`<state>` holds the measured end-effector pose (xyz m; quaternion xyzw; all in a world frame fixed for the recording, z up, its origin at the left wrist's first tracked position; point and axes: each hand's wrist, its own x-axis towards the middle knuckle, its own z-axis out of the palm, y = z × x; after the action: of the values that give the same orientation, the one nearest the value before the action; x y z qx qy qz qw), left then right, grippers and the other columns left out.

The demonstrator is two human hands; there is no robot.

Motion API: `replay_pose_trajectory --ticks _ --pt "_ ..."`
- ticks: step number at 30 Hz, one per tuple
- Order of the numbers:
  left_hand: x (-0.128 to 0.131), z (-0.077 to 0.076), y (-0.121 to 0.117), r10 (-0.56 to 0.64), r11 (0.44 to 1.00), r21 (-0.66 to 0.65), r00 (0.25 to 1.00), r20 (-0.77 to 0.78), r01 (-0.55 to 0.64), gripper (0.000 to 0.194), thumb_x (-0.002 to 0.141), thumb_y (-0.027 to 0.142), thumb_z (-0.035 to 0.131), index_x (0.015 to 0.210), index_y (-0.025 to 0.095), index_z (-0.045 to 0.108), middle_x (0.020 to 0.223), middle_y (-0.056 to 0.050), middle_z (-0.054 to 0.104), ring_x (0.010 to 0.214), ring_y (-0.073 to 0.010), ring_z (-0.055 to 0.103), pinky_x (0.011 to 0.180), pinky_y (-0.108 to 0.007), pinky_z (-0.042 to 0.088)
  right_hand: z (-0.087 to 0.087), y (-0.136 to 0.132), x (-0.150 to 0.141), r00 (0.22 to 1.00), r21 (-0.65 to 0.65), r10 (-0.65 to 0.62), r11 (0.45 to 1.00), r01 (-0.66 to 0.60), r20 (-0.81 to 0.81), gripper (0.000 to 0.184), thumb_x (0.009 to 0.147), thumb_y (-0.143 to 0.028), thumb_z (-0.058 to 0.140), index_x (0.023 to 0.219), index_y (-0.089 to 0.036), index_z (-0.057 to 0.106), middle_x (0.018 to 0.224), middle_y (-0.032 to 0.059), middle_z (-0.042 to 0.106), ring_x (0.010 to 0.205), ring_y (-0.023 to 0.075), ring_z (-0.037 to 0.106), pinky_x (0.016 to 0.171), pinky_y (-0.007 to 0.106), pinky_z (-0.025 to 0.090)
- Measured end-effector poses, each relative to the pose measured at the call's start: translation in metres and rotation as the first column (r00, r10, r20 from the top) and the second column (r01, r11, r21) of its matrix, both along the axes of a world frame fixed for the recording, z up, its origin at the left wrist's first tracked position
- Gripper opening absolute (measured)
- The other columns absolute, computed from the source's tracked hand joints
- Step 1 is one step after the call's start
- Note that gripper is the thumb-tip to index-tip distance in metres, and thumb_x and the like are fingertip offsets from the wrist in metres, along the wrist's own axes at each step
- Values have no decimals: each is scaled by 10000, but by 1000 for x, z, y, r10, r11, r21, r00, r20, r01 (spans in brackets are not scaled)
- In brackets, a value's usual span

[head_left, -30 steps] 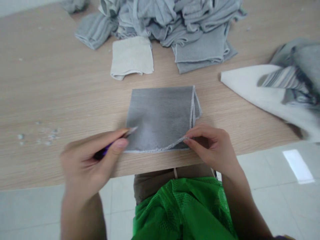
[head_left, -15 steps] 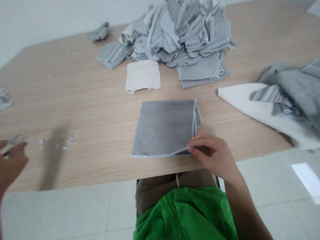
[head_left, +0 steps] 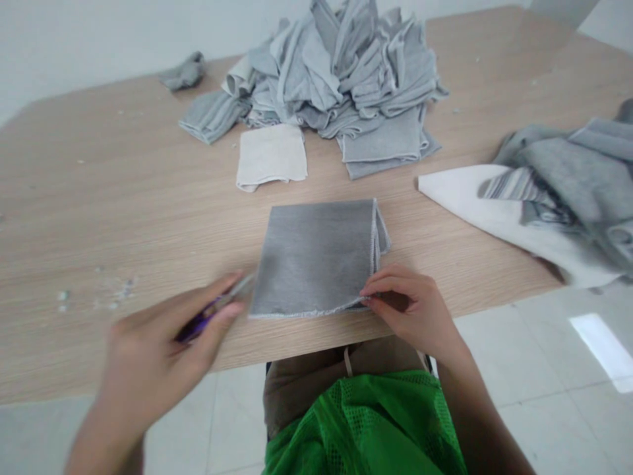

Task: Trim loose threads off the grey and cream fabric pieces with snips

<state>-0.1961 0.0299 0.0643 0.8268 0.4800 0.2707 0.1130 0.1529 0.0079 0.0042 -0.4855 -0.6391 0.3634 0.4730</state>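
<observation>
A grey cloth (head_left: 316,254) lies folded in a square near the table's front edge, with pale overlock stitching along its near and right edges. My right hand (head_left: 408,300) pinches the stitched near edge at the lower right corner and lifts it slightly. Beside the left edge of the cloth is my left hand (head_left: 173,343), blurred, closed round purple-handled thread snips (head_left: 210,313). Their metal tips point at the cloth's lower left side; whether they touch it I cannot tell.
A heap of grey cloths (head_left: 341,72) lies at the back, a folded cream cloth (head_left: 271,155) before it. More cloths (head_left: 558,165) rest on a white piece (head_left: 469,185) at the right. Lint bits (head_left: 121,293) are scattered at the left. The table (head_left: 163,218) ends just before my lap.
My left hand has swung in from the far left with the thread snips to the cloth's left side. My right hand keeps its pinch on the cloth's corner. The view has shifted slightly.
</observation>
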Motion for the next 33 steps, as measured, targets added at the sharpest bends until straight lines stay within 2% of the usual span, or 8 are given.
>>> replay_pose_trajectory --ticks 2,3,5,7,12,19,23,33 --pt "60 5 10 -64 996 -56 998 -16 63 326 889 292 723 1214 275 730 998 2 808 700 -144 737 524 -202 551 1 0 0 1000 3 1 1000 -1 -2 154 819 -69 705 855 -202 774 888 47 755 847 174 695 787 314 549" --pt "81 7 11 -107 986 -127 994 18 108 296 920 299 682 1208 256 731 963 -11 811 667 -134 728 504 -197 539 1 0 0 1000 6 6 1000 -6 -5 167 809 -55 706 852 -202 773 882 44 756 842 172 694 781 309 548" --pt "105 6 9 -162 949 -266 985 53 170 273 944 296 647 1197 240 734 932 -15 810 631 -117 711 509 -194 533 2 0 0 1000 14 15 1000 -14 -11 195 792 -31 703 847 -207 769 873 37 756 836 172 692 776 305 548" --pt "115 2 5 -200 913 -352 978 52 205 264 949 293 642 1191 243 735 950 -11 809 656 -115 715 557 -204 549 1 0 0 1000 21 19 1000 -19 -18 205 790 -28 695 846 -212 764 870 36 755 834 177 691 770 311 552" --pt "128 -7 -1 -230 880 -418 972 41 226 268 961 310 624 1192 230 734 1028 -29 802 800 -150 747 679 -251 584 -2 0 1 1000 45 10 999 -10 -7 187 813 -51 676 856 -217 752 885 42 752 847 184 689 765 323 556" --pt "128 -13 -13 -145 938 -307 987 73 160 318 948 249 643 1255 185 690 932 -40 780 709 -132 709 631 -238 561 2 -1 -1 998 49 9 999 -7 -59 212 792 -18 679 840 -216 736 846 27 747 816 173 693 722 308 554" --pt "128 -16 -17 -152 940 -293 984 97 175 321 946 248 648 1254 169 686 833 -22 743 645 -115 676 600 -227 546 5 -1 -1 998 48 3 999 0 -70 188 819 -36 680 829 -215 736 832 28 749 808 171 699 716 306 557" --pt "132 -23 -18 -162 943 -272 979 126 191 311 962 282 633 1254 181 672 820 -28 729 616 -119 651 555 -233 528 6 -1 0 998 41 0 999 2 -63 212 819 -34 689 840 -235 750 838 28 758 810 192 705 718 334 568"
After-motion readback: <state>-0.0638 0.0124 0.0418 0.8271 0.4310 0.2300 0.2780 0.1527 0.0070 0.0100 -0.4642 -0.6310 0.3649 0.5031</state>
